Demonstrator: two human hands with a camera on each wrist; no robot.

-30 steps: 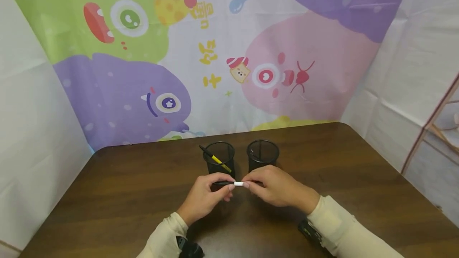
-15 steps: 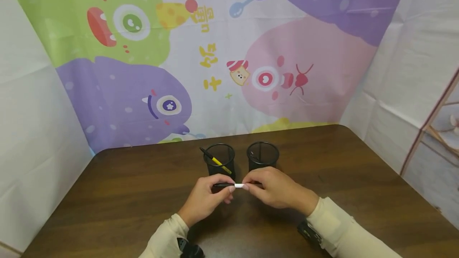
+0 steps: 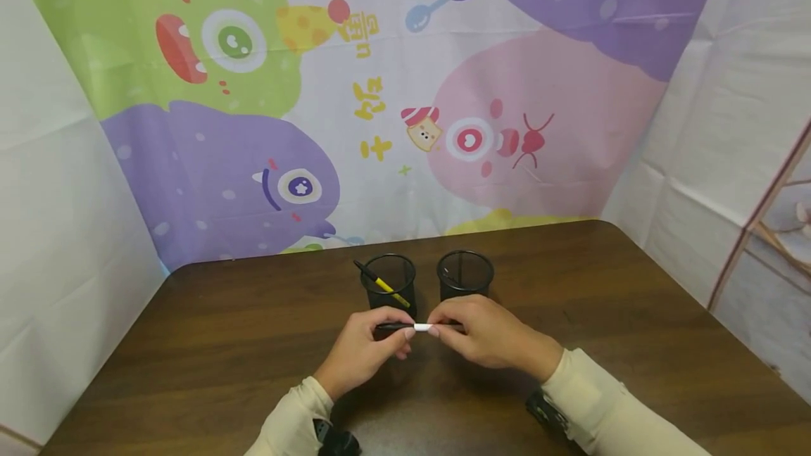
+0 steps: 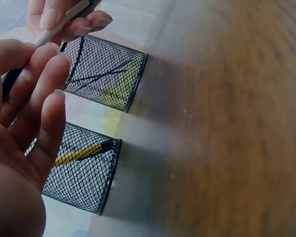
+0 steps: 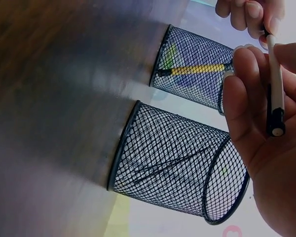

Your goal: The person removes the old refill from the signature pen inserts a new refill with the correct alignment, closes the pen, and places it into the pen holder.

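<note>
Over the table, left hand, right hand, both pinching a pen, 1 end seemingly part-hidden

Your head camera looks forward and down across the desk to the cartoon-printed backdrop. Your wrist cameras view from nearer, rolled sideways: the desk lies rightward in the left, leftward in the right. Both share your left hand, right hand, pen and two mesh pen holders.
</note>
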